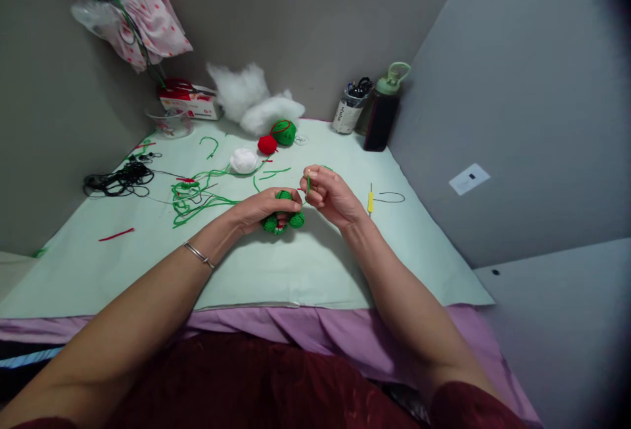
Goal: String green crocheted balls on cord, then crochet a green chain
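My left hand (276, 203) is wrapped round a green crocheted piece (279, 226) with rounded green parts and a little red and white on its lower side. Its fingers cover much of the piece. Close by on the right, my right hand (328, 196) is raised and closed in a pinch on a strand of green yarn (309, 184). Whether a needle is in that pinch is too small to tell. A bit of red shows between the two hands. Behind them lie a white yarn ball (244, 161), a red yarn ball (267, 145) and a green yarn ball (284, 132).
Tangled green yarn (185, 202) and black cord (121, 179) lie at left. A yellow-handled tool (371, 202) rests at right. White stuffing (246, 97), a box (192, 104), a clear cup (173, 125), a pen holder (348, 113) and a bottle (383, 113) stand along the back wall.
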Tool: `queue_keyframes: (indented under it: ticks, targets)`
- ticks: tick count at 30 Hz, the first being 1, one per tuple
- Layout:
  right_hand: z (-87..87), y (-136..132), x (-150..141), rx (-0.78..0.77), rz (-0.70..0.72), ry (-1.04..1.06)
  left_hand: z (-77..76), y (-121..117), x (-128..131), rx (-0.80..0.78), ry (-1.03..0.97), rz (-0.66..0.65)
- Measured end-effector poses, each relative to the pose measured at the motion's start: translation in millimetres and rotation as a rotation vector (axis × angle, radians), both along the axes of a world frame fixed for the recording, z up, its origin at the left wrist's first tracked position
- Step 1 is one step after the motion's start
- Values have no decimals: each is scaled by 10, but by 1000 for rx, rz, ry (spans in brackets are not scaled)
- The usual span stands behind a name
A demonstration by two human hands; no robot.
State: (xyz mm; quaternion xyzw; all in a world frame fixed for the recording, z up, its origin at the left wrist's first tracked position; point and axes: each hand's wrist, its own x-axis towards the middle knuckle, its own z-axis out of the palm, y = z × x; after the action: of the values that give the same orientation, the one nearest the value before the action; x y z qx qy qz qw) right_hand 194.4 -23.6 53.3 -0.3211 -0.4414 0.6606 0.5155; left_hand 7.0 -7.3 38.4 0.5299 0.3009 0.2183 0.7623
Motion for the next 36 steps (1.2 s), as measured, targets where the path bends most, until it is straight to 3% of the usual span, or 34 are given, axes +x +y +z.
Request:
queue_keyframes:
  ticks: [5,14,21,27,36]
  targets:
    - [34,6,26,-5,-51,93,11,-26,7,23,13,22]
    - [-2,82,104,-87,-146,180,21,44,-91,-62,-231,62]
    - [0,88,83,-91,-200,177,57,12,-5,-38,-229,264]
    - [17,60,34,22,-287,57,53,27,21,-69,-238,375]
    - [-9,22,-15,189,-368,-107,38,37,4,-44,-267,372]
